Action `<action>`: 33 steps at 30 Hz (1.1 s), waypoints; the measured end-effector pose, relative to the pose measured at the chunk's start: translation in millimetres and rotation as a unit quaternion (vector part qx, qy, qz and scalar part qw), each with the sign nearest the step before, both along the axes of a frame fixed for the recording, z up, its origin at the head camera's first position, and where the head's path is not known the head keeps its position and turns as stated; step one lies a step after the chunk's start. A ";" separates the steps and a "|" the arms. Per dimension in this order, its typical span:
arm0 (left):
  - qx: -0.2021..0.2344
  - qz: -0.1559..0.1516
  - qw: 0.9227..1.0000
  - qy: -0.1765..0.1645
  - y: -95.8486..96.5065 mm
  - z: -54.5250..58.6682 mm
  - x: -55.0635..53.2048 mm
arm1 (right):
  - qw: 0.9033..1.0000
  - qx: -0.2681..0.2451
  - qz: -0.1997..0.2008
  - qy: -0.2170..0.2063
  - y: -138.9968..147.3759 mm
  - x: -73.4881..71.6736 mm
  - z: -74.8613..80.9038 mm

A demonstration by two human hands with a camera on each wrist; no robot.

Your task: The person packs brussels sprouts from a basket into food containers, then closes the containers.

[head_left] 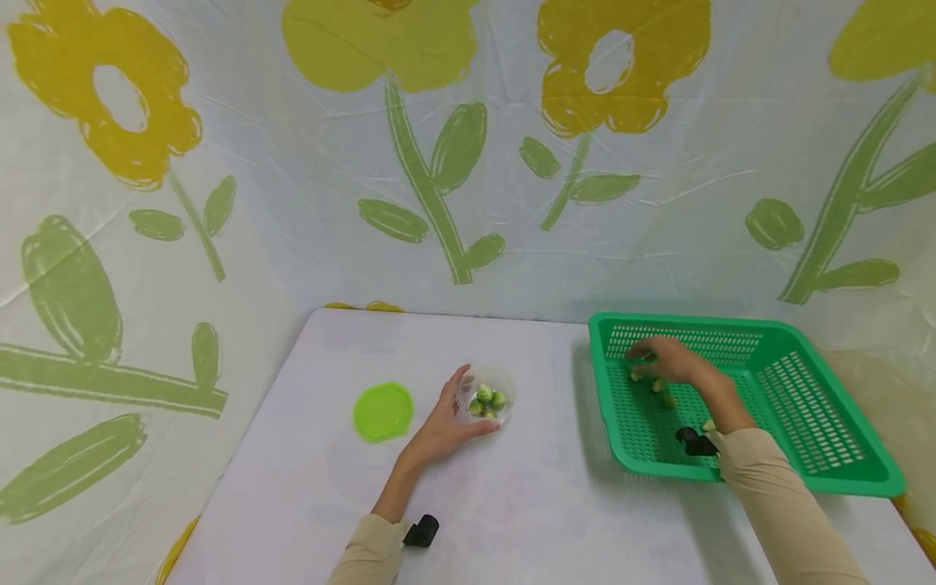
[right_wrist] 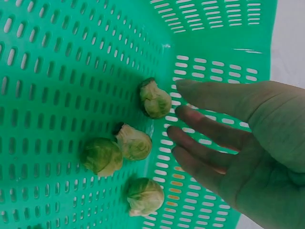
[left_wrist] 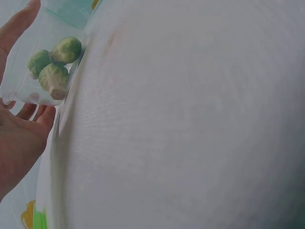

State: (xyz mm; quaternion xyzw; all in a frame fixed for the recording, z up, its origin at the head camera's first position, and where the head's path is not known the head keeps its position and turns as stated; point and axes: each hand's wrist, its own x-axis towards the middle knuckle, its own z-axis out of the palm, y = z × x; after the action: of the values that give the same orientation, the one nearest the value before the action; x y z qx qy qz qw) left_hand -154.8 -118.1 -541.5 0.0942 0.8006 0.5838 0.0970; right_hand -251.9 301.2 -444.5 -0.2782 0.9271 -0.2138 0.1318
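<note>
My left hand (head_left: 441,429) holds a clear plastic tub (head_left: 503,379) on the table, thumb on the near side and fingers round the far left side. Several Brussels sprouts (left_wrist: 54,76) lie inside the tub. Over at the right, my right hand (head_left: 671,360) reaches down into a green perforated basket (head_left: 639,439). Its fingers are spread and hold nothing. In the right wrist view the fingertips are close to one Brussels sprout (right_wrist: 155,100), beside the basket's wall. Other loose sprouts (right_wrist: 102,156) lie near it on the basket floor.
A bright green lid (head_left: 383,412) lies flat on the white table (head_left: 541,504), left of the tub. Behind the table hangs a cloth with printed flowers (head_left: 504,187). One more sprout (head_left: 708,425) lies in the basket near the right wrist.
</note>
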 end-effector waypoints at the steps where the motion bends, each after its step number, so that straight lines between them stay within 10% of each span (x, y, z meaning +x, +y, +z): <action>1: -0.001 0.000 1.000 0.000 0.3 -0.2 0.0 | 1.000 0.002 0.000 -0.005 0.5 0.5 0.3; 12: -0.001 0.001 1.000 0.001 1.1 -0.2 0.0 | 0.997 -0.002 -0.020 -0.071 0.8 2.6 -1.2; 33: -0.001 -0.002 1.000 -0.002 2.0 1.9 1.1 | 0.998 -0.001 -0.012 -0.061 -3.9 6.2 -3.2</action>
State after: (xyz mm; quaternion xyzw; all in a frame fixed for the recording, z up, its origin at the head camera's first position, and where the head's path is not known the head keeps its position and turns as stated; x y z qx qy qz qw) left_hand -153.7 -116.1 -539.6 0.0940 0.8006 0.5832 0.1000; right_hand -245.7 297.3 -447.8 -0.2541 0.9201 -0.2333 0.1856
